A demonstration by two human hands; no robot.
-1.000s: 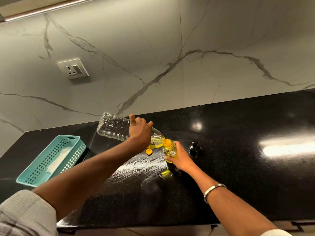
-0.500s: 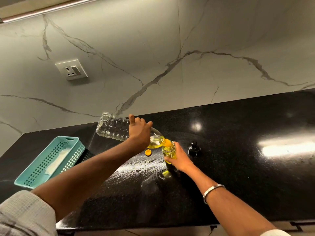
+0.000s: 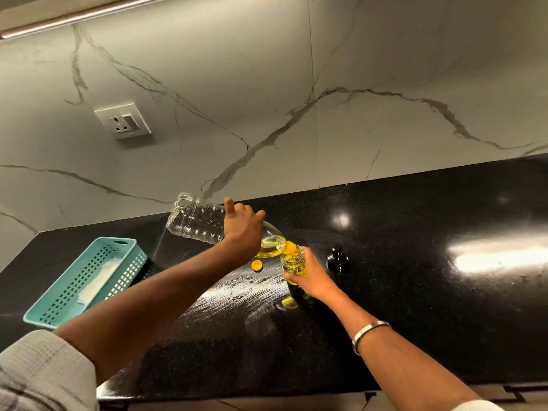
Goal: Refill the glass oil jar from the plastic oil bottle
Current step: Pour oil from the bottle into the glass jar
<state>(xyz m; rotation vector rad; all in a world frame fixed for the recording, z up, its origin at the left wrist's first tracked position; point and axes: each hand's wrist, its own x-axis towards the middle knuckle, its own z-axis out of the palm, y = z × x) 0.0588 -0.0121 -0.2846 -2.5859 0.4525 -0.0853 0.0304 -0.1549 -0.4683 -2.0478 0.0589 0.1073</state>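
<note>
My left hand grips a clear plastic oil bottle, tipped nearly flat with its base to the upper left. The remaining yellow oil pools at its shoulder, and its orange neck rests over the mouth of a small glass jar. My right hand wraps around the jar's lower part, holding it just above the black counter. Yellow oil shows inside the jar. The bottle's orange cap lies on the counter beneath the bottle. A black lid sits to the right of the jar.
A teal slotted plastic basket with something white inside stands at the counter's left end. A wall socket is set in the marble backsplash. A smeared patch marks the counter in front of the jar. The counter's front edge runs along the bottom.
Both hands, the bottle and the jar stay almost where they were; the bottle remains tipped over the jar. The view has shifted slightly.
</note>
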